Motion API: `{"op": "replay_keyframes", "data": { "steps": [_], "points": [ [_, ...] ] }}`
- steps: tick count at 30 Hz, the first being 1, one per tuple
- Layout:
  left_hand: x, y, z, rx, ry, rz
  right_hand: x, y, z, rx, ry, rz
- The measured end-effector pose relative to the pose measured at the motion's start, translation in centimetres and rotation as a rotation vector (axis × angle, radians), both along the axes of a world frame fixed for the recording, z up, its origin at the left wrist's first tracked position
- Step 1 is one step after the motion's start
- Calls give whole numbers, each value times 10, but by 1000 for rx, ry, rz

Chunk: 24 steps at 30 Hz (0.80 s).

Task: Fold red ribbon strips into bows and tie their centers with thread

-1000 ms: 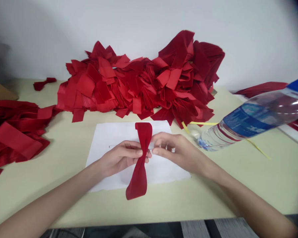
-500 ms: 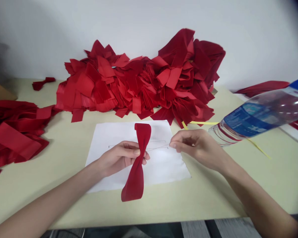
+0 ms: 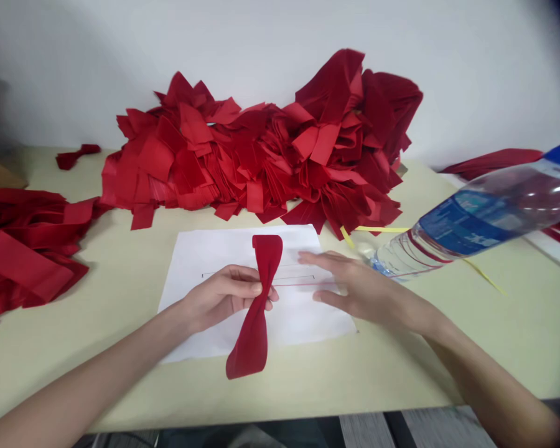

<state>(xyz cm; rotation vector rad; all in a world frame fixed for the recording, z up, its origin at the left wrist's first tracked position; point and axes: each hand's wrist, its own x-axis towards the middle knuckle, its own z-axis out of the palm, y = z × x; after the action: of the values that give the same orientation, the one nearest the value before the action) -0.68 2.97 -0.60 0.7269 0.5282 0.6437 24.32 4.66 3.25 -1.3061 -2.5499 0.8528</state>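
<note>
A red ribbon strip [image 3: 266, 252], pinched at its waist into a bow shape, stands over a white paper sheet [image 3: 205, 255] marked with a thin drawn rectangle. My left hand [image 3: 219, 298] is closed on the strip's middle. A thin thread or wire [image 3: 294, 284] runs rightward from that pinch toward my right hand [image 3: 364, 289]. That hand hovers low over the paper's right side with its fingers stretched out, slightly blurred, and I cannot see it gripping the thread.
A big heap of red ribbon pieces [image 3: 261, 162] lies against the wall behind the paper. More red strips [image 3: 23, 249] lie at the left. A water bottle [image 3: 476, 224] rests tilted at the right, near yellow strips [image 3: 382, 230]. The table's front edge is close.
My right hand pulled away to the right from the ribbon's middle with a pinch, then spread its fingers and dropped lower over the paper. The ribbon's lower loop swung slightly left.
</note>
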Motion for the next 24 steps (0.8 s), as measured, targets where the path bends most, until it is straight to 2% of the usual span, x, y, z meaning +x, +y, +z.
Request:
{"op": "replay_keyframes", "data": {
  "steps": [2,5,8,10,15,21,24],
  "points": [
    [1,0,-1,0,19,9,-12,-2,8,5,42,63],
    [1,0,-2,0,29,30,-36,-5,16,-147,186,126],
    [1,0,-3,-1,34,86,-53,-4,15,-301,319,80],
    [1,0,-2,-9,48,122,-57,-2,12,-350,367,12],
    [1,-2,-2,-9,83,145,-53,3,14,-323,382,-35],
    [4,-1,-4,-20,62,268,-49,0,35,-112,438,-149],
    [6,-2,-2,-11,71,317,-54,-12,47,-219,540,-83]
  ]
}}
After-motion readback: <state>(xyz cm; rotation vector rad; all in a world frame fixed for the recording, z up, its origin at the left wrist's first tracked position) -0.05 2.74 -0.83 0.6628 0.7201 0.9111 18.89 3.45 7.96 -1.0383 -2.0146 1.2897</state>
